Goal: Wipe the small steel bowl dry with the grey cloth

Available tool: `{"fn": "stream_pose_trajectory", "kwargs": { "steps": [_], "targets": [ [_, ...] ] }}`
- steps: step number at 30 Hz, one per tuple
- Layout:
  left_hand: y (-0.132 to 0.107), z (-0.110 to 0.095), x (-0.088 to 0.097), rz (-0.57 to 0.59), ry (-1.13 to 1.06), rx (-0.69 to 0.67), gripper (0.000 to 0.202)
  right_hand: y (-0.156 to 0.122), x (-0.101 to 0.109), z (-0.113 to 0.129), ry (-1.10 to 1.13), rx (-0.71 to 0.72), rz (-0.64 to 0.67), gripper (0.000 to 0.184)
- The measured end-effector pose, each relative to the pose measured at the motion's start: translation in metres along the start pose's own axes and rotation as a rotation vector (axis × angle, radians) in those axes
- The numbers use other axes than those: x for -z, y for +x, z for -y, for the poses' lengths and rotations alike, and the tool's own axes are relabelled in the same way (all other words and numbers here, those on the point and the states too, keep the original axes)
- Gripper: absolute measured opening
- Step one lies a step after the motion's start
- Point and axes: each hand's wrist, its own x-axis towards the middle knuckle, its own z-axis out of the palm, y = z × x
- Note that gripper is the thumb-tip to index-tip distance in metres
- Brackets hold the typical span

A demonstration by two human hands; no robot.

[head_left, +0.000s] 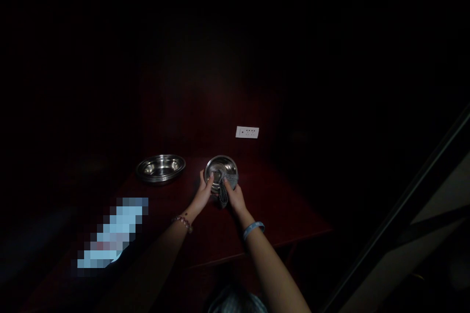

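Note:
A shiny metal bowl [221, 161] is held up over the dark red table, tilted so its inside faces me. My left hand [203, 194] grips the bowl's left side, with the thumb over the rim and the fingers hidden behind. On the right side, my right hand [235, 197] is closed on a grey cloth [223, 197], which lies against the bowl's inside and hangs down past the rim. The right thumb presses the cloth to the metal; the other fingers are mostly out of sight behind the bowl.
Left of the bowl, several nested metal dishes [161, 179] stand on the table [257, 225]. A blurred-out light blue patch [117, 232] lies nearer on the left. A white socket panel [247, 132] is on the back wall. Surroundings are very dark; a slanted edge crosses the right.

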Motion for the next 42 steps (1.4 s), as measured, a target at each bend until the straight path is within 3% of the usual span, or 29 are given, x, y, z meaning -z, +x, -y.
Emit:
{"fn": "stream_pose_trajectory", "kwargs": {
  "steps": [6,11,15,20,27,34,42],
  "targets": [
    [-0.001,0.004,-0.002,0.015,0.075,-0.025,0.066,-0.001,0.003,0.001,0.082,-0.082,0.036,0.051],
    [0.003,0.010,0.004,0.048,0.057,-0.055,0.065,0.002,0.007,-0.005,0.004,-0.070,-0.056,0.045],
    [0.006,0.004,0.010,0.078,0.136,-0.044,0.060,0.003,0.012,-0.002,-0.082,-0.014,-0.161,0.039],
    [0.004,-0.010,0.010,0.118,0.164,-0.243,0.053,0.001,0.013,0.006,-0.114,0.059,-0.190,0.034],
    [-0.003,-0.003,0.005,0.095,0.206,-0.268,0.082,0.001,0.011,0.003,-0.008,0.032,-0.148,0.039],
    [0.002,0.006,0.007,0.158,0.286,-0.284,0.062,0.006,0.009,-0.001,0.116,0.004,-0.184,0.040],
    [0.007,0.003,0.007,0.129,0.266,-0.296,0.056,0.003,0.013,0.005,-0.023,0.081,-0.286,0.031]
  ]
}}
